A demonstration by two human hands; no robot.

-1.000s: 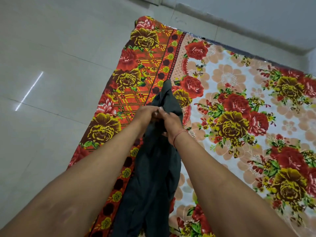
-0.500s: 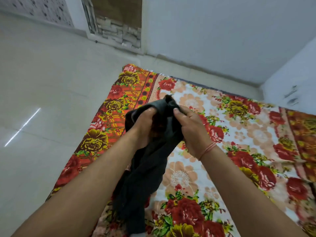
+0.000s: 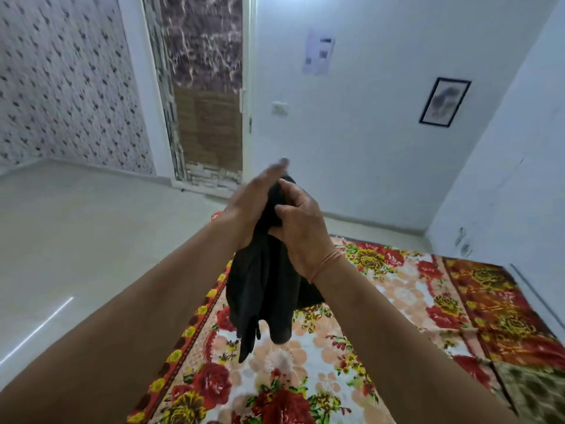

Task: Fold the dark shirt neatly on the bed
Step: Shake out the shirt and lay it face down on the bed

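Observation:
The dark shirt (image 3: 264, 289) hangs bunched in the air above the bed (image 3: 351, 347), which is covered by a red and yellow floral sheet. My right hand (image 3: 301, 231) grips the top of the bundle with its fingers curled round the cloth. My left hand (image 3: 253, 200) lies against the left side of the same bunch, its fingers fairly straight and pointing up, blurred by motion. The shirt's lower folds dangle free over the sheet's left part. How the shirt's sleeves and collar lie is hidden in the folds.
The bed is low and meets pale floor tiles (image 3: 91, 255) on the left. White walls stand behind and to the right, with a framed picture (image 3: 444, 102), a paper notice (image 3: 318, 52) and a doorway (image 3: 208, 96).
Both hands have lifted the shirt from low over the sheet up to chest height, and the view has tilted up to the walls. The left hand's fingers have straightened against the cloth.

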